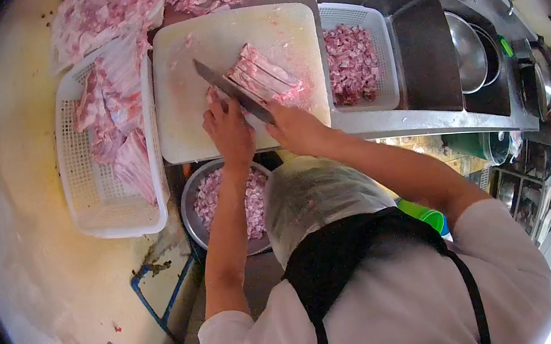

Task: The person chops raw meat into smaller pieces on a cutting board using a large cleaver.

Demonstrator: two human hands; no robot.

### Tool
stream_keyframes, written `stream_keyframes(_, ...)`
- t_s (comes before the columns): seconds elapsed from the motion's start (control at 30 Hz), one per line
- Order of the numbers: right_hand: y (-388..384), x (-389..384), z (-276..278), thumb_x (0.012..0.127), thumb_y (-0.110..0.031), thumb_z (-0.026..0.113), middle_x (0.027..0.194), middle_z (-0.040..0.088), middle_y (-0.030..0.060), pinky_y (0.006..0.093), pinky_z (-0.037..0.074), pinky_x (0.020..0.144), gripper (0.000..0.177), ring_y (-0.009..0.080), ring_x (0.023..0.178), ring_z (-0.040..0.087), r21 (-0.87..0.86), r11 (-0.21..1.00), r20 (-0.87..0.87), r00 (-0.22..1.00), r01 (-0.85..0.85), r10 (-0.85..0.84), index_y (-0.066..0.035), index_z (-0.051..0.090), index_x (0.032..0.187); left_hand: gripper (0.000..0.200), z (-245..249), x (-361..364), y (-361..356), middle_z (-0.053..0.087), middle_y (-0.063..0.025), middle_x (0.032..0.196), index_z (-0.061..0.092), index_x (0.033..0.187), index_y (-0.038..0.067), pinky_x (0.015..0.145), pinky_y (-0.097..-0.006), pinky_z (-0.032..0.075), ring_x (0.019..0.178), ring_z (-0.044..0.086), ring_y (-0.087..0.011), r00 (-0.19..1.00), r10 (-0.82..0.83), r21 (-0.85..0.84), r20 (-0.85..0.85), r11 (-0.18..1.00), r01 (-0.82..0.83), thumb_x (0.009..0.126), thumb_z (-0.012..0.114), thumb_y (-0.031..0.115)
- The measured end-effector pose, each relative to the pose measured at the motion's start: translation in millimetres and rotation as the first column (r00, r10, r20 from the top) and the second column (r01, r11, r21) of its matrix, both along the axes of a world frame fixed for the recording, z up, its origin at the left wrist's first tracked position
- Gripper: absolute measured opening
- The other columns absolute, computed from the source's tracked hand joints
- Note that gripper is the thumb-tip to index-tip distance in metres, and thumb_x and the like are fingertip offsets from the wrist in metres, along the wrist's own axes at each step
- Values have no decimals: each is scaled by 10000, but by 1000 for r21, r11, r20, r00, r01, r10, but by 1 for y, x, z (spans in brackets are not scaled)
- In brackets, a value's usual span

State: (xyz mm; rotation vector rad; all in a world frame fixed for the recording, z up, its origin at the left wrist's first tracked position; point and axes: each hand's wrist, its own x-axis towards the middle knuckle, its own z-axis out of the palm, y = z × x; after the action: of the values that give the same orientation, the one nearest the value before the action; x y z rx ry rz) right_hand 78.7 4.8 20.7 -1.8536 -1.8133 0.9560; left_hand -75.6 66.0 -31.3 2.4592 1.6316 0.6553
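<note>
My right hand (296,130) is closed round the handle of a knife (231,89), whose broad blade points up and left across the white cutting board (181,132). Just right of the blade lies a slab of raw ribs (263,74), scored into strips. On the blade's other side, my left hand (229,133) has its fingers curled on a small piece of rib meat (214,95), which they partly hide. Meat scraps and wet smears mark the board.
Left of the board stands a white basket (114,205) with large rib pieces; more meat slabs (108,14) lie behind. To the right, a white basket (388,82) holds chopped meat. Below the board's edge sits a metal bowl (192,223) of chopped meat. Metal bowls (467,52) stand farther right.
</note>
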Motion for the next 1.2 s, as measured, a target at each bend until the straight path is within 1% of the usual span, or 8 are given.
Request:
stream_keyframes(0.13,63,-5,-13,925,-241,555,893,627,316,566,507,714,433,485,844,632,16,995,4,995,-96,96,108,465,1165,355,-1,5,-1,411,-181,1440,547,1172,30,931,-519,388,1085,483,-384,998,-6,35,-65,999,8,844,606,152)
stream_keyframes(0.37,-28,25,12,930,-204,568,824,630,292,577,466,707,320,497,794,615,-44,996,-1,997,-71,71,29,419,1091,342,2,-3,0,479,-207,1331,569,1089,46,936,-496,383,1084,484,-389,1000,-17,47,16,999,16,754,640,42)
stream_keyframes(0.47,-89,48,31,940,-200,565,792,622,280,562,468,690,285,496,778,610,-200,980,67,997,-13,27,6,428,1080,273,-18,-23,2,552,-211,1197,531,1143,2,890,-506,423,1015,514,-386,923,-181,187,341,975,123,913,571,144)
stream_keyframes(0.53,-114,58,40,943,-205,567,787,620,278,555,471,688,284,496,779,610,-169,986,109,994,0,18,0,431,1085,215,0,-34,-13,574,-216,1048,529,1122,-9,844,-483,443,944,535,-382,895,48,48,444,996,-77,948,522,116)
stream_keyframes(0.63,-120,60,70,932,-260,576,804,628,287,597,484,699,358,503,795,619,-352,936,4,999,-33,37,4,434,1127,226,9,-36,-24,566,-216,1003,543,1088,-11,847,-489,431,997,522,-426,917,33,3,398,999,-38,863,529,-23)
stream_keyframes(0.8,-94,20,58,930,-205,575,764,610,281,563,459,672,315,506,735,587,-106,994,-60,998,12,-19,6,435,1116,214,19,-23,-15,560,-195,974,553,1081,-2,803,-484,449,955,538,-404,971,-13,21,239,1000,8,867,542,-6)
stream_keyframes(0.9,-75,16,42,943,-275,556,780,624,291,565,496,662,477,480,751,623,-90,994,-1,998,-66,67,68,411,1241,228,16,-19,-8,557,-173,954,561,1077,6,791,-481,455,938,541,-386,983,-20,32,184,999,14,849,558,-3)
stream_keyframes(1.2,26,-26,6,924,-213,559,821,629,290,579,479,710,378,499,792,619,19,999,-27,999,-45,45,47,428,1165,305,3,-26,3,550,-154,965,566,1035,15,791,-482,430,936,529,-372,991,-86,26,103,996,84,733,571,-26)
